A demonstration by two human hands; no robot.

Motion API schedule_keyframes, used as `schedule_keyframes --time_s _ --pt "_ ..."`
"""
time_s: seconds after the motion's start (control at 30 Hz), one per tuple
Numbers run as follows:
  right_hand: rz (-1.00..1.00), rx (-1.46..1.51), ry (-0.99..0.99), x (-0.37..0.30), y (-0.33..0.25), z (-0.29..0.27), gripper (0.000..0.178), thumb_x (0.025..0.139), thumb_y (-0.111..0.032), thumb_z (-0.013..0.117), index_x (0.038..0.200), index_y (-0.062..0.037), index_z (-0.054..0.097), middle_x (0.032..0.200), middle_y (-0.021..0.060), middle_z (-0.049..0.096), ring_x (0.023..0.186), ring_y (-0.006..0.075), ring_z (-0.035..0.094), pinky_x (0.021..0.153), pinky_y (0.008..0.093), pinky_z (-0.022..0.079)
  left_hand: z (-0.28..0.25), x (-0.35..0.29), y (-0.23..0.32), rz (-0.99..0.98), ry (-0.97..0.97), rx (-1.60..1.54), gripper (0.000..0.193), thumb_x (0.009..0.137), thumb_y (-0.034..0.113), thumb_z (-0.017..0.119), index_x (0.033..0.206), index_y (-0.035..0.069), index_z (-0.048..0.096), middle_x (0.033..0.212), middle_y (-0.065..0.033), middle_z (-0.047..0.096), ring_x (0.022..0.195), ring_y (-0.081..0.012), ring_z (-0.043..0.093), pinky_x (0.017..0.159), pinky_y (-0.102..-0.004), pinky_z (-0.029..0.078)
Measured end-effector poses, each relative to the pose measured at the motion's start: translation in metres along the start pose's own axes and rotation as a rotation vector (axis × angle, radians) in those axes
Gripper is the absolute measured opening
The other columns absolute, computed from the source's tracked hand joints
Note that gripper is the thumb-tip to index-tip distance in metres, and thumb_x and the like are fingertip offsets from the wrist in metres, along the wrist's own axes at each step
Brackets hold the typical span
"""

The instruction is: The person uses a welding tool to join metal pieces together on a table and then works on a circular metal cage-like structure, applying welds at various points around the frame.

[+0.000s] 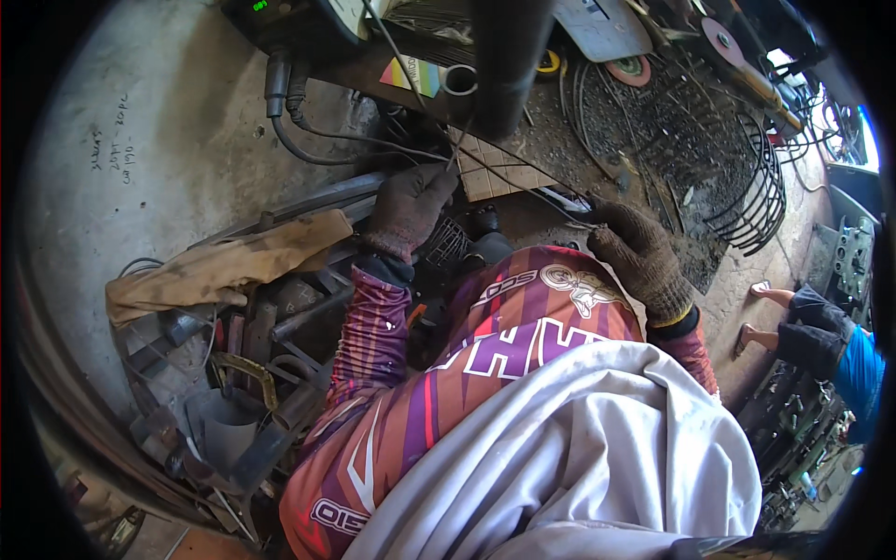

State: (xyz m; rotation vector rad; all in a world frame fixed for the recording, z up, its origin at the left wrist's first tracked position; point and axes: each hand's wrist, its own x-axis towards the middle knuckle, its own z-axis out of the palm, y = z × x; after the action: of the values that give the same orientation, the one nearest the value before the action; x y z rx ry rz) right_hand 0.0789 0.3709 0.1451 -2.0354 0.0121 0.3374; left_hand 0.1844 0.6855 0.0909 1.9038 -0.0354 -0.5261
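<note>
My left hand (408, 213), in a dark, worn glove, pinches a thin metal rod (457, 149) that points up toward the bench edge. In a brown knit glove, my right hand (644, 257) is closed, with the end of a thin dark rod or wire (581, 224) at its fingertips. Its palm side is hidden, so I cannot tell how far this piece runs inside the glove. Between and beyond my hands lies a beige tiled piece (495, 173). A thick dark upright pipe (509, 65) rises just past it.
A machine with a green display (299, 19) and a plugged cable (277, 89) is at the upper left. A stained tan cloth (229, 266) lies over scrap metal. A curved bar grille (756, 191) and a pink disc (721, 39) are right. Another person (854, 369) is far right.
</note>
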Motion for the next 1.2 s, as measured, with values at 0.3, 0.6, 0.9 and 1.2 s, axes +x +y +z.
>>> schedule_keyframes --time_s 0.3,0.6,0.9,1.2 --pt "0.172 0.057 0.038 0.044 -0.034 0.019 0.026 0.093 -0.018 0.064 0.112 0.0005 0.062 0.091 0.0110 0.067 0.083 0.0148 0.062 0.074 0.0296 0.049 -0.013 0.022 0.009 0.011 -0.152 -0.209 0.040 0.097 0.018 0.054 0.136 0.009 0.054 0.065 0.0048 0.052 0.056 -0.0033 0.047 0.051 -0.0230 0.041" --pt "0.072 -0.097 0.040 0.058 -0.043 0.044 0.037 0.091 -0.019 0.064 0.121 0.0011 0.060 0.101 0.0164 0.069 0.090 0.0230 0.068 0.077 0.0339 0.052 -0.013 0.021 0.032 0.130 -0.196 -0.228 0.046 0.098 0.019 0.052 0.143 0.013 0.046 0.066 -0.0030 0.058 0.057 -0.0082 0.054 0.056 -0.0265 0.048" --pt "0.114 -0.042 0.075 0.059 -0.044 0.038 0.037 0.090 -0.018 0.066 0.120 0.0022 0.061 0.102 0.0165 0.068 0.093 0.0230 0.066 0.082 0.0340 0.051 0.004 0.036 0.031 0.029 -0.168 -0.256 0.041 0.097 0.018 0.053 0.137 0.008 0.052 0.071 -0.0031 0.059 0.060 -0.0084 0.055 0.057 -0.0261 0.048" --pt "0.055 0.117 0.132 0.061 -0.025 0.029 0.040 0.086 -0.020 0.069 0.120 -0.0014 0.062 0.097 0.0168 0.069 0.089 0.0280 0.068 0.080 0.0361 0.053 0.025 0.045 0.045 -0.157 0.008 -0.174 0.032 0.096 0.033 0.055 0.105 0.002 0.060 0.074 -0.0065 0.062 0.060 -0.0123 0.060 0.050 -0.0239 0.050"
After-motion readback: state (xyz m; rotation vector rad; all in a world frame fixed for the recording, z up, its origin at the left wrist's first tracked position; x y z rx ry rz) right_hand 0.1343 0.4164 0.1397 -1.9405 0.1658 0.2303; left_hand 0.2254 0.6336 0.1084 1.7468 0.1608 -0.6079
